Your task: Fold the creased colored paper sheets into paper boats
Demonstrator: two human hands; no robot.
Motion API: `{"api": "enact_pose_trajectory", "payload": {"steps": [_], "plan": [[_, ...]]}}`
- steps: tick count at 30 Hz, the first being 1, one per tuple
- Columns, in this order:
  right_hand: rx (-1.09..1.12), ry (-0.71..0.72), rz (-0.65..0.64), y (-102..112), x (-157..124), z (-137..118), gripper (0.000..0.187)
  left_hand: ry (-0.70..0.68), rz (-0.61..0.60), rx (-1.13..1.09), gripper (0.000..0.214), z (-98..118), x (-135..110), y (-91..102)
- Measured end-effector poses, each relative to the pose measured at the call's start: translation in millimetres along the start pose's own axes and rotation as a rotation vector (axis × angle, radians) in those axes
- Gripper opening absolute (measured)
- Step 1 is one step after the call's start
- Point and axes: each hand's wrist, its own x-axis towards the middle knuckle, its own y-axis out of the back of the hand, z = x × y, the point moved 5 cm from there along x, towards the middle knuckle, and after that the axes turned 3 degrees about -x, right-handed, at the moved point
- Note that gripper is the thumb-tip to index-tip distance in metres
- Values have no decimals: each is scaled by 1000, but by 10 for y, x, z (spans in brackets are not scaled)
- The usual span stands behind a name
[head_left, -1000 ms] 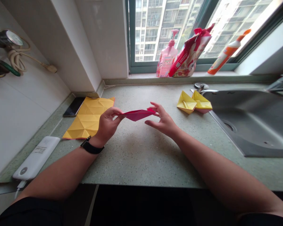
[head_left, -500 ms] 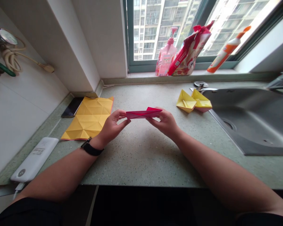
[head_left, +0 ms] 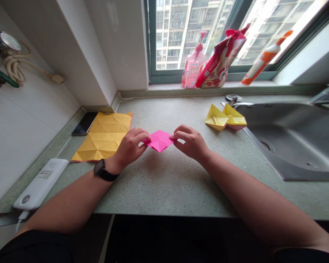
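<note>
Left hand (head_left: 130, 147): fingers (head_left: 143, 137) pinched on left corner of pink folded paper (head_left: 159, 140) | right hand (head_left: 191, 142): same, right corner | paper between hands over bench (head_left: 164, 190), contact unclear; gripped tips covered, underside hidden | sink (head_left: 290, 135) cut off at right edge; tap (head_left: 326, 93) there blurred

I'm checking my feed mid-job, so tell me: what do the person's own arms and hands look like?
The left hand and right hand are ungloved. The left wrist wears a smartwatch with a dark rectangular face and black strap; the right wrist is bare. The left sleeve and right sleeve look black, leaving both forearms uncovered.
</note>
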Motion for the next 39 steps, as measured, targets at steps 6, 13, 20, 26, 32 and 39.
{"api": "enact_pose_trajectory", "payload": {"steps": [6,13,20,26,32,39], "plan": [[-95,-15,-142,-85,-23,152,16,53,-163,-159,30,-59,-36,-205],[-92,16,-335,-210,-81,181,15,13,-264,-190,21,-17,-55,-258],[18,103,-388,-266,-110,22,32,17,-276,-185,19,-45,-73,-299],[93,129,-383,-296,-103,-38,21,26,-262,-194,15,-45,-75,-307],[60,80,-370,-283,-103,8,18,37,-235,-199,16,-46,-65,-264],[48,57,-346,-253,-93,17,17,53,-214,-192,16,-38,-65,-249]]}}
